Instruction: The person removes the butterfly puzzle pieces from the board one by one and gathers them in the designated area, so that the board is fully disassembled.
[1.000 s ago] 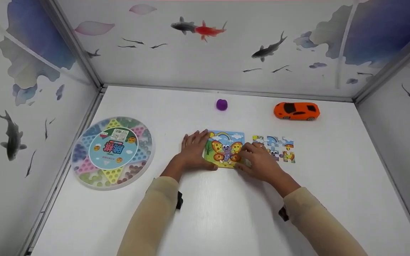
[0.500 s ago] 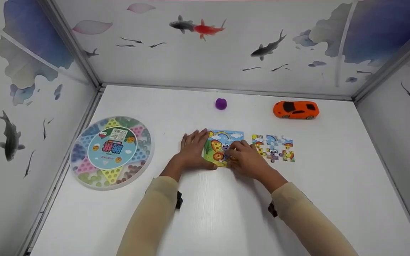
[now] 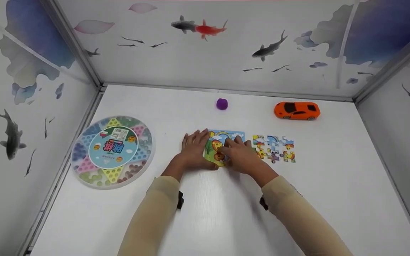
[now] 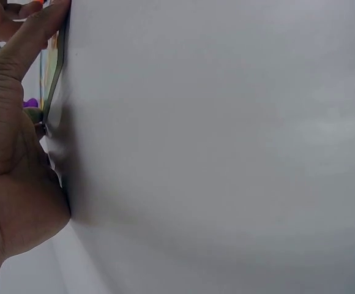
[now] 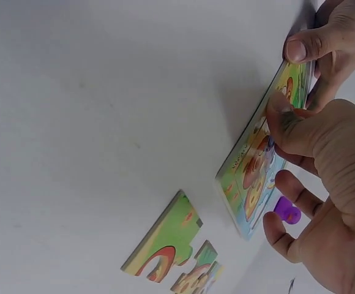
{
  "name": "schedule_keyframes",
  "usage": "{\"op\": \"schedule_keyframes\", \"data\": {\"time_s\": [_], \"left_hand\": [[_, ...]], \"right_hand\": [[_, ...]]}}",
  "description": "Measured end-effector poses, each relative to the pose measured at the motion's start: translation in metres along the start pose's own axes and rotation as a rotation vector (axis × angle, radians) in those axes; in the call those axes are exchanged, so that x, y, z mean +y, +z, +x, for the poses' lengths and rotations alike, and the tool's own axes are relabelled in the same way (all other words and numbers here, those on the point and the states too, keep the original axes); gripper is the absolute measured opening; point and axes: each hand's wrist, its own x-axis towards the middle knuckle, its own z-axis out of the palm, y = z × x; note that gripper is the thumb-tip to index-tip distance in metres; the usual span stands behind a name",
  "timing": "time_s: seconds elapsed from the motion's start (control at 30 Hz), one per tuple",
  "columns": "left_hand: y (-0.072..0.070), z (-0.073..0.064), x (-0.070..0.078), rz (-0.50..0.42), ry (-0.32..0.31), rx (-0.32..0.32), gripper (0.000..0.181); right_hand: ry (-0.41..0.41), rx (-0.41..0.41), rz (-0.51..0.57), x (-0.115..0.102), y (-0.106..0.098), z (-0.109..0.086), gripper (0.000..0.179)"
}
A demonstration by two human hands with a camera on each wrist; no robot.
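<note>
A flat puzzle board [image 3: 216,159] with a printed butterfly and rainbow lies on the table. My left hand [image 3: 192,153] holds its left side, thumb at the near edge and fingers spread toward the far corner. Over the middle of the board is my right hand [image 3: 242,156], covering much of the picture. In the right wrist view its thumb and forefinger pinch a small puzzle piece [image 5: 291,119] low over the board, mostly hidden. Its other fingers are loosely bent. Several loose puzzle pieces [image 3: 288,155] lie in rows to the right, partly interlocked; one green piece [image 5: 168,236] is nearest the right wrist.
A round clear-lidded marble game [image 3: 112,153] lies on the left of the white table [image 3: 205,217]. Behind the board sits a small purple object [image 3: 222,104], and an orange toy car [image 3: 297,111] stands at the back right. White printed walls [image 3: 226,67] enclose the table.
My right hand has moved left from the board's right edge to its middle, uncovering loose pieces at the right. My left hand has stayed in place on the board.
</note>
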Motion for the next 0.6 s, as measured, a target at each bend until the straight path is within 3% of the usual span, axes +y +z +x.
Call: {"op": "schedule_keyframes", "data": {"time_s": [0.6], "left_hand": [[0.0033,0.0045,-0.0042,-0.013,0.000,0.006,0.134]], "right_hand": [[0.038,-0.060,-0.002,-0.0047,-0.0059,0.0066,0.054]]}}
